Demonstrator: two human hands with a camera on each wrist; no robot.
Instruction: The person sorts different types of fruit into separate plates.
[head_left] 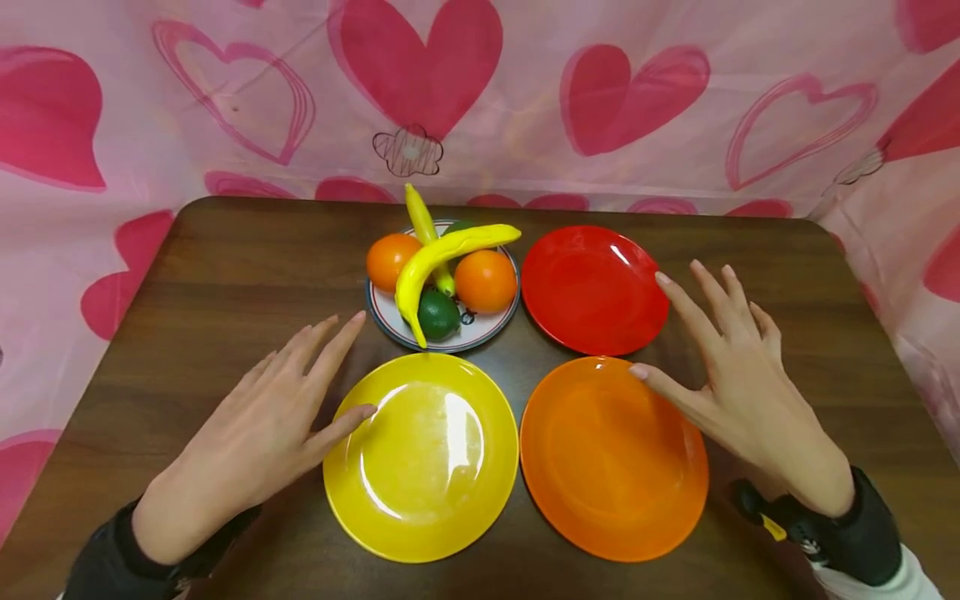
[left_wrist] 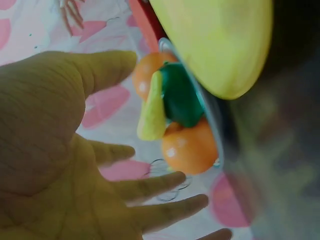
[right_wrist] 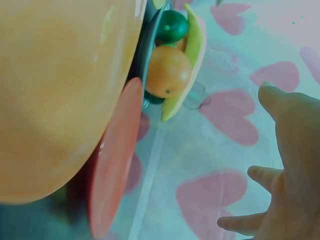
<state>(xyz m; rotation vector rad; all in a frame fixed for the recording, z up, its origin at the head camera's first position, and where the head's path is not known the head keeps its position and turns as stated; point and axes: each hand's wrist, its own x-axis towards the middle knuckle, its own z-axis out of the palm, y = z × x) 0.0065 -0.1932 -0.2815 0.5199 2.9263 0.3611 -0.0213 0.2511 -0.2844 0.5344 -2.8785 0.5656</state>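
My left hand (head_left: 258, 417) hovers with spread fingers at the left of a yellow plate (head_left: 420, 525), its thumb over the rim. On the other side my right hand (head_left: 742, 383) is held over the right edges of an orange plate (head_left: 615, 467) and a red plate (head_left: 592, 292), fingers apart. Neither hand holds anything. Behind the yellow plate, a white plate with a blue rim (head_left: 480, 335) bears two oranges (head_left: 486, 282), two crossed bananas (head_left: 450, 246) and a dark green fruit (head_left: 438, 315). Another green fruit (head_left: 459, 227) is mostly hidden behind the upper banana.
The four plates stand close together in two rows on a dark wooden table (head_left: 247, 283). A pink cloth with hearts (head_left: 525, 100) hangs behind the table and along its sides. Black bands (head_left: 862, 533) circle both wrists.
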